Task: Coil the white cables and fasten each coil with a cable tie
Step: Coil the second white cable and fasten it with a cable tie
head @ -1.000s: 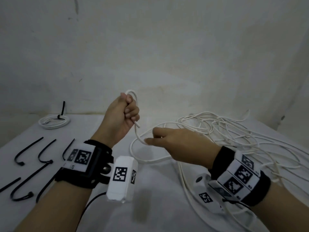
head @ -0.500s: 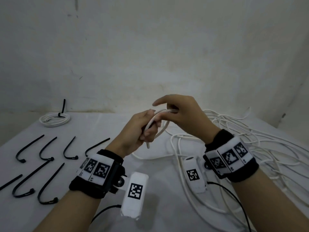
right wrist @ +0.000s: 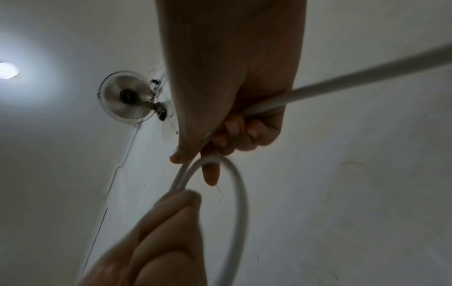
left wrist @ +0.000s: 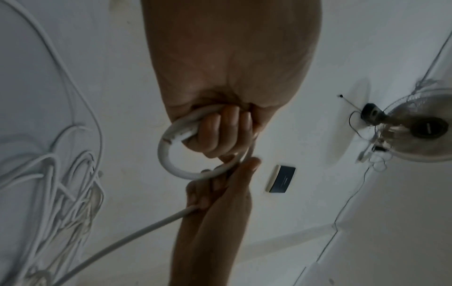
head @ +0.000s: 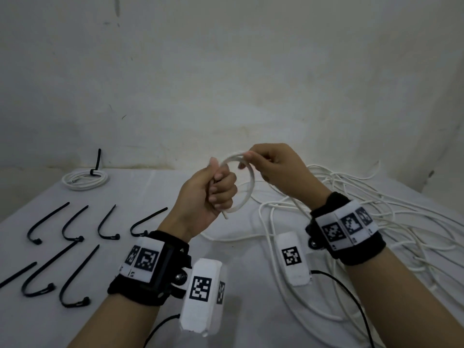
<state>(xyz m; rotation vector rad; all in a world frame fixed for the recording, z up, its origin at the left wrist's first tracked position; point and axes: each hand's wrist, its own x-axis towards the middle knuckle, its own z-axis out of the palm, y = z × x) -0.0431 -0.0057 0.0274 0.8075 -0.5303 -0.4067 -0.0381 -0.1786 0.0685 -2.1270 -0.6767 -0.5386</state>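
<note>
Above the middle of the table my left hand [head: 218, 189] grips a small loop of white cable [head: 249, 187], with the cable's free end poking out below the fist. My right hand [head: 271, 169] pinches the top of that loop and holds the run of cable that trails down to the loose tangle of white cable [head: 376, 212] on the right. In the left wrist view the loop [left wrist: 168, 156] curves out of my curled fingers [left wrist: 215, 133]. In the right wrist view the cable [right wrist: 342, 81] passes through my right hand [right wrist: 234, 135].
A coiled white cable [head: 85, 179] fastened with a black tie lies at the back left. Several black cable ties [head: 72, 227] lie spread on the left of the white table [head: 150, 192]. A wall stands close behind the table.
My right hand rose from the table with the cable and laid a loop over my left hand. Both hands have since shifted slightly right, with the loop formed more fully.
</note>
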